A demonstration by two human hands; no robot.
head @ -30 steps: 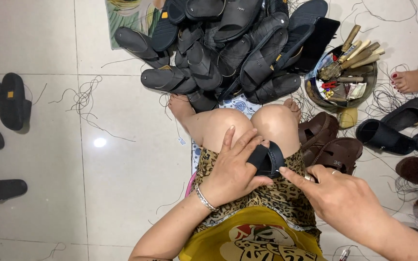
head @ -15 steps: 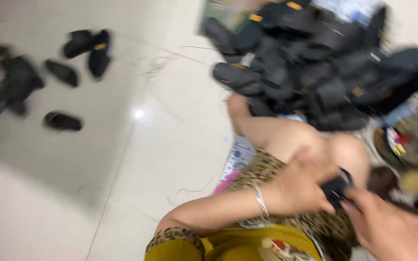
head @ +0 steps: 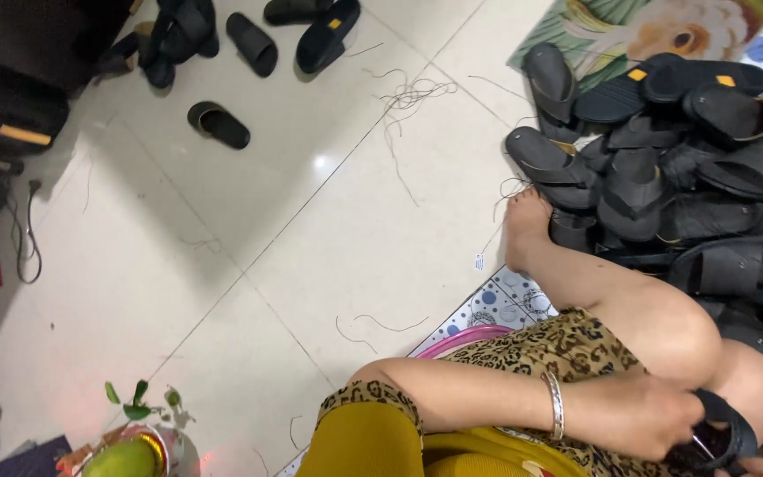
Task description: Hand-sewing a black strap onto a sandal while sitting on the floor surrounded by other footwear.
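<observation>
My left hand (head: 655, 415) is shut on a black sandal (head: 728, 433) that rests on my lap, beside my bent knee at the lower right. A silver bracelet (head: 555, 405) circles that wrist. Only a sliver of my right hand (head: 757, 466) shows at the bottom edge, just under the sandal, so its grip is hidden. A big pile of black sandals (head: 664, 177) lies on the floor beyond my foot (head: 525, 231), at the right.
Several loose black sandals (head: 218, 124) lie scattered on the white tiles at the upper left, near dark furniture (head: 11, 115). Thread scraps (head: 408, 93) litter the floor. A dotted mat (head: 492, 309) lies under my legs. A green fruit in a bowl (head: 124, 458) sits at the bottom left.
The view has swung to the left, pushing the sandal pile and my hands to the right edge. My right hand has almost left the frame. The left hand still holds the sandal.
</observation>
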